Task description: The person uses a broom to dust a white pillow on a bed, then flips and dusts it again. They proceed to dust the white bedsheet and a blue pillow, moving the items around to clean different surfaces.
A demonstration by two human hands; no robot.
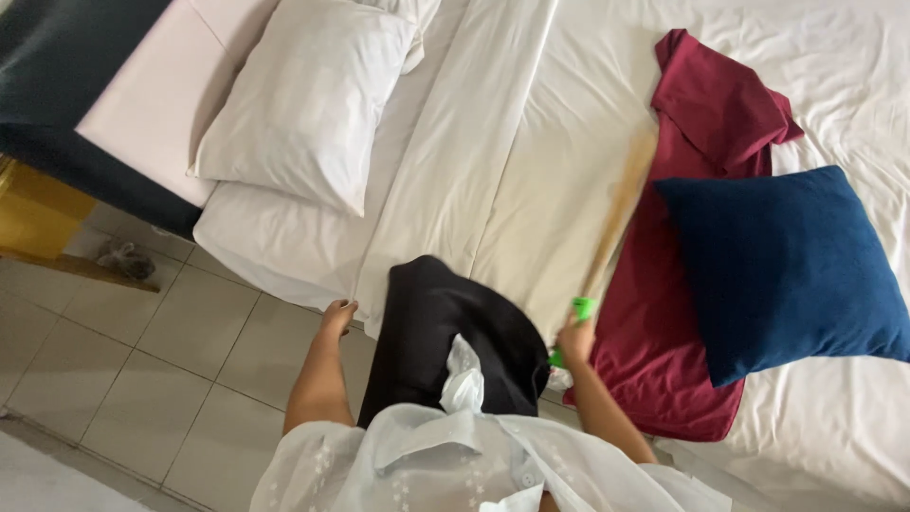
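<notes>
My right hand [574,338] grips the green handle of a hand broom [621,213], whose pale bristles are blurred over the white bed sheet [531,161]. My left hand [336,318] rests at the mattress edge, fingers curled on the sheet's fold. A dark red cloth [682,284] lies flat right of the broom, with a navy blue cushion [787,265] on it. A white pillow [308,100] lies at the bed's upper left. A black garment [445,332] hangs in front of my body.
Beige floor tiles [142,379] lie left of the bed. A yellow wooden piece of furniture [38,218] stands at the far left, with a small grey clump [123,258] on the floor beside it. A dark headboard [57,57] sits behind the pillow.
</notes>
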